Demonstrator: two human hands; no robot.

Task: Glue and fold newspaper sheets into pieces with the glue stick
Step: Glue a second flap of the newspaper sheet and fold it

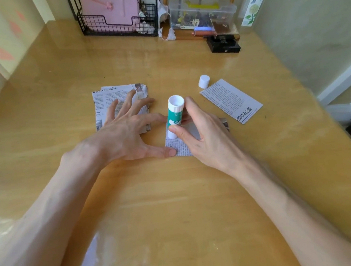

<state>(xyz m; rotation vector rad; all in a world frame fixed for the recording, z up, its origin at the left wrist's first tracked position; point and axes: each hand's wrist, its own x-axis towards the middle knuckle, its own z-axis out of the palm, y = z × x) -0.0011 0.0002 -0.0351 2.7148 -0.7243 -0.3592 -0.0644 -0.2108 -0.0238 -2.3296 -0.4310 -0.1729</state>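
Note:
A white and green glue stick (174, 114) stands uncapped and tilted over a small newspaper sheet (178, 146) in the middle of the wooden table (175, 195). My right hand (204, 134) pinches the stick between thumb and fingers. My left hand (126, 132) has its fingers spread; its thumb presses the sheet's near left corner. Its fingers hover over a stack of newspaper pieces (109, 100) to the left. The glue cap (204, 81) stands apart at the right. A folded newspaper piece (230, 100) lies beside it.
At the back stand a black wire basket (118, 26) with a pink item, a clear plastic box (202, 15) of small things and a black box (223, 45). Walls close in on the left and right of the table.

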